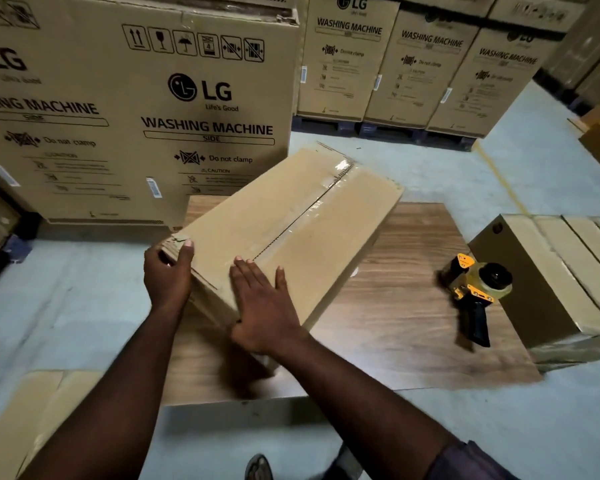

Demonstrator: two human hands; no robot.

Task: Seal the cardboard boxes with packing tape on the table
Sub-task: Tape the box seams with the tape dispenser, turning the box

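Note:
A long cardboard box [284,216] lies askew on the wooden table [395,327], with clear tape running along its top seam. My left hand [168,275] grips the box's torn near-left corner, thumb on top. My right hand [262,303] presses flat with straight fingers over the near end of the box, by the taped seam. A yellow and black tape dispenser [475,289] loaded with a tape roll lies on the table to the right, apart from both hands.
Another cardboard box [548,275] sits at the table's right edge. Flattened cardboard [25,424] lies on the floor at the lower left. Large washing machine cartons [136,109] stand close behind the table, more on pallets at the back right.

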